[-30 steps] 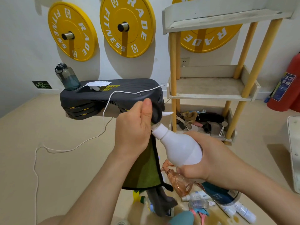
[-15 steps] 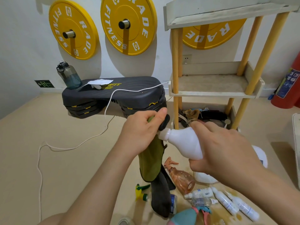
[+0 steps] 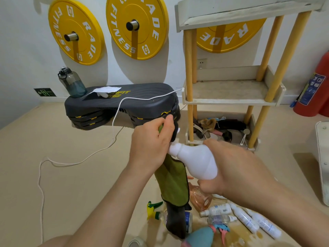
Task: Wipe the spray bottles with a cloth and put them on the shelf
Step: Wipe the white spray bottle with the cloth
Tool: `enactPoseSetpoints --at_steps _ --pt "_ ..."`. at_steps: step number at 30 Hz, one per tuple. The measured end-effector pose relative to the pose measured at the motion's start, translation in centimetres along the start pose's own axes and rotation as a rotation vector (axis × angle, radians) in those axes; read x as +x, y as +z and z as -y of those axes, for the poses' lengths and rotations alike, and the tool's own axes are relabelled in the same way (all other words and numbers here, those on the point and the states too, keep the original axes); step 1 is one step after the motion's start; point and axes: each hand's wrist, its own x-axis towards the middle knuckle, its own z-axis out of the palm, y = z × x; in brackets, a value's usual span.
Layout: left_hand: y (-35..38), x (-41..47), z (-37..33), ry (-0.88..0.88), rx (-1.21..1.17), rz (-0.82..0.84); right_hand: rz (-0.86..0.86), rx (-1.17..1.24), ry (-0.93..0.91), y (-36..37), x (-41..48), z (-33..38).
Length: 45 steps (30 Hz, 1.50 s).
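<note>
1. While the right hand [image 3: 236, 168] curls over the fat body of the white spray bottle [image 3: 195, 160], the left hand [image 3: 151, 141] pinches the green-and-black cloth [image 3: 175, 182] round the bottle's head. The bottle is held in mid-air, its neck aimed at 10 o'clock.
2. A second ago the neck stood steeper, nearer 11 o'clock, and the right hand cupped the bottle from below; now it lies over the top.
3. At 6 o'clock from the hands, the cloth's tail hangs above the floor [image 3: 71, 175]. Other bottles lie there:
   - a peach bottle [image 3: 200, 197], mostly hidden behind the cloth and right hand
   - a yellow-green trigger sprayer [image 3: 153, 208]
   - small white bottles [image 3: 243, 218]
   - a teal bottle [image 3: 199, 236], cut off by the bottom edge
4. The spray head is buried in the cloth; only a white tip shows.
5. At 1 o'clock stands the shelf [image 3: 229, 101]. Its top is cut off, and its lowest tier holds a jumble that is hard to make out.
6. Farthest off, yellow weight plates [image 3: 137, 27] hang on the wall.
</note>
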Motion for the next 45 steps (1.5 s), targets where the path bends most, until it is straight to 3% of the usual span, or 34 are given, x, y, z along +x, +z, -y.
enactPoseSetpoints --at_steps 4,7,8,10,12,15,17,20,22,26,30,35,41,45 --pt "-0.1 0.7 0.9 -0.289 -0.187 -0.055 -0.064 -0.123 0.008 0.5 0.1 0.1" --pt "-0.7 0.9 0.6 -0.58 -0.638 0.048 -0.051 -0.071 0.011 0.7 0.3 -0.3" --pt "-0.9 0.8 0.3 -0.579 -0.689 0.125 -0.04 -0.029 0.015 0.7 0.3 -0.3" --pt "-0.9 0.4 -0.1 -0.407 -0.502 0.21 -0.034 0.015 0.012 0.8 0.2 -0.2" --pt "-0.6 0.1 -0.3 -0.231 -0.279 0.159 -0.06 -0.016 0.008 1.0 0.3 0.0" --pt "-0.4 0.2 -0.3 -0.272 -0.219 0.052 -0.113 -0.088 0.006 1.5 0.5 0.0" --pt "-0.4 0.4 -0.4 -0.471 -0.472 -0.009 -0.115 -0.026 0.001 1.8 0.6 -0.4" --pt "-0.7 0.9 -1.0 -0.74 -0.957 -0.032 -0.086 0.334 0.017 2.0 0.8 -0.8" --pt "-0.3 0.9 -1.4 -0.705 -1.08 0.004 -0.04 0.502 0.035 2.1 1.1 -0.6" --pt "1.4 0.1 -2.3 -0.628 -1.143 -0.087 0.002 0.743 0.066 2.6 1.5 0.6" --pt "1.8 -0.2 -2.9 -0.622 -1.113 -0.14 -0.056 0.766 0.069 2.6 1.7 1.3" --pt "2.4 -2.1 -3.9 -0.396 -0.782 0.13 -0.137 0.943 0.082 1.6 2.4 0.5" --pt "1.6 -2.8 -5.2 -0.29 -0.808 0.286 0.195 1.52 0.036 0.7 2.4 -1.9" --pt "1.2 -2.7 -5.5 -0.328 -0.902 0.226 0.077 1.412 -0.029 0.4 2.8 -2.0"
